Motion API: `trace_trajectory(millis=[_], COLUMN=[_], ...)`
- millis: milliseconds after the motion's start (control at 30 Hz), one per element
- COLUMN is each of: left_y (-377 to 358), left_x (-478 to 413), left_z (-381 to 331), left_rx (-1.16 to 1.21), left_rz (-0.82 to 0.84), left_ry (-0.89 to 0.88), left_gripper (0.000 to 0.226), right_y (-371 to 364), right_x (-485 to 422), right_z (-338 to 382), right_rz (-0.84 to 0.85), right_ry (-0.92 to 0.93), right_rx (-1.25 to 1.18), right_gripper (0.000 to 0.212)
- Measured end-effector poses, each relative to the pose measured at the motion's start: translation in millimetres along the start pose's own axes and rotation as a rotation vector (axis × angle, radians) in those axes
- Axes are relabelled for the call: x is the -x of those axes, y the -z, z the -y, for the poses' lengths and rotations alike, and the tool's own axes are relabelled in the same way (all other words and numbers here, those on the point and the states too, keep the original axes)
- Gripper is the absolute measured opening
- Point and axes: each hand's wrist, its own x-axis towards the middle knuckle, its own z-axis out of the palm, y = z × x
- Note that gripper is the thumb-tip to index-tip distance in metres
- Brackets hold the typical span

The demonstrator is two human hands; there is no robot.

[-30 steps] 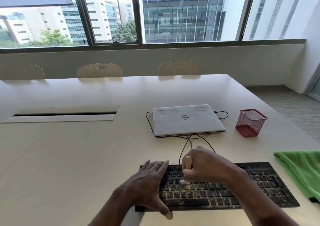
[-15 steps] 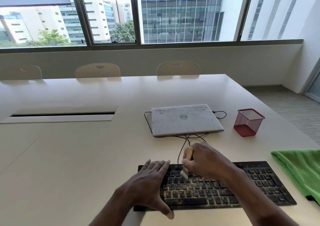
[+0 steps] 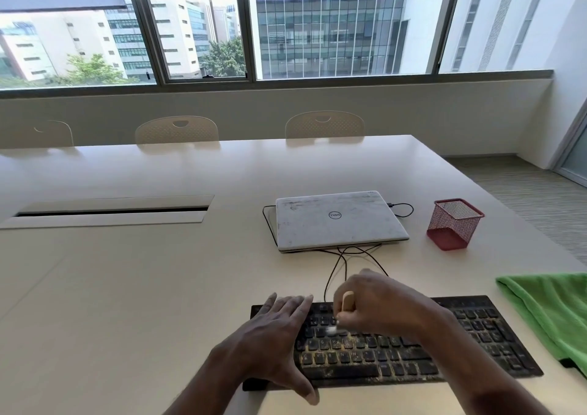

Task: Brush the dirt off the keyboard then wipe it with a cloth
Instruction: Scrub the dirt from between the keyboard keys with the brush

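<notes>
A black keyboard (image 3: 476, 335) speckled with yellowish dirt lies near the table's front edge. My left hand (image 3: 273, 341) rests flat on its left end, fingers straight, thumb over the front edge. My right hand (image 3: 381, 303) grips a small brush with a pale wooden handle (image 3: 347, 301); its white bristles touch the upper key rows near the middle. A green cloth (image 3: 552, 313) lies on the table just right of the keyboard.
A shut white laptop (image 3: 336, 221) with black cables sits behind the keyboard. A red mesh pen holder (image 3: 454, 224) stands to its right. A cable hatch (image 3: 108, 213) is set in the table at left. Chairs line the far edge.
My right hand has drawn the brush up and down over the upper key rows near the middle. My left hand has stayed flat on the keyboard's left end.
</notes>
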Motion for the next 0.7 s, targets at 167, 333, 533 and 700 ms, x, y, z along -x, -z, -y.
trace_trajectory(millis=[167,333,533,700], left_y=[0,1,-1,0], left_x=[-1,-6,-10,-10], left_z=[2,-8,-6,-6], left_rx=[0.009,0.016,0.005,-0.001], left_rz=[0.002,0.011,0.015,0.021], left_ry=[0.001,-0.008,-0.016,-0.026], left_gripper=[0.148,0.147,0.148,0.148], right_y=[9,3,1,1], right_x=[1,2,-2,-1], right_z=[-5,-2,-6,-5], right_rz=[-0.096,-0.027,-0.129,-0.021], right_ry=[-0.044,-0.016,-0.031,-0.057], right_rx=[-0.05,-0.038,-0.082,-0.06], right_gripper=[0.017,0.02,0.027,0.029])
